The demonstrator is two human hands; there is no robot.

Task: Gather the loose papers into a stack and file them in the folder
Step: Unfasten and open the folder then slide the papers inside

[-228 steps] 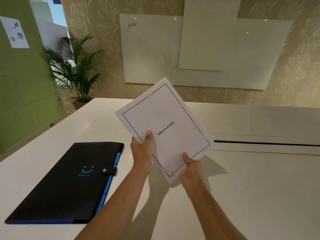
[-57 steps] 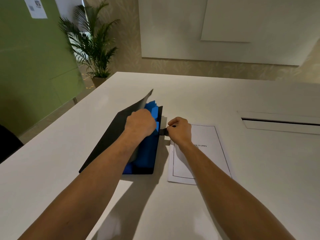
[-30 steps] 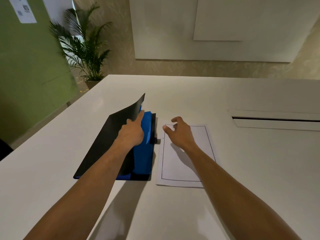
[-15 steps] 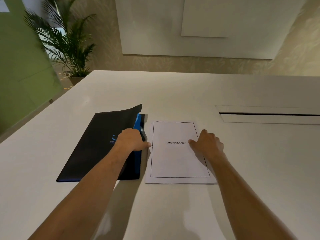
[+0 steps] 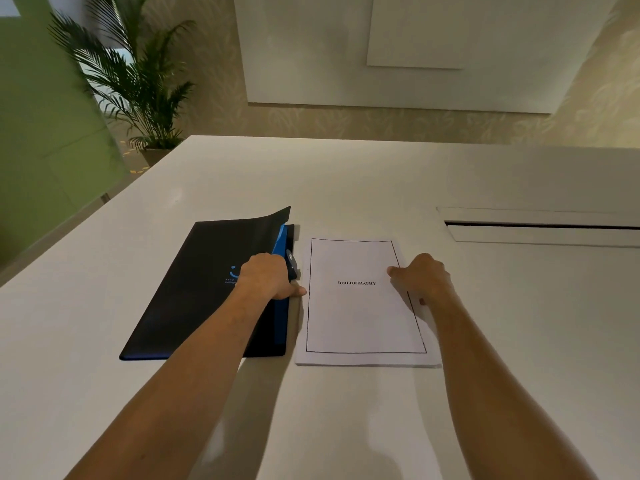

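Observation:
A black folder (image 5: 194,282) with blue inner pockets lies on the white table (image 5: 346,181), its cover slightly lifted at the far right corner. My left hand (image 5: 268,277) grips the folder's right edge, thumb under the cover. Just to its right lies a squared stack of white papers (image 5: 356,317), the top sheet bordered and reading BIBLIOGRAPHY. My right hand (image 5: 422,277) rests curled on the stack's right edge, fingertips on the paper near the word.
A long cable slot (image 5: 540,225) is cut into the table at the right. A potted palm (image 5: 138,88) stands past the table's far left corner, next to a green partition (image 5: 38,126). White boards hang on the wall behind.
The folder cover has dropped from widely open to nearly flat under my left hand. My right hand has moved from the stack's left side to its right edge.

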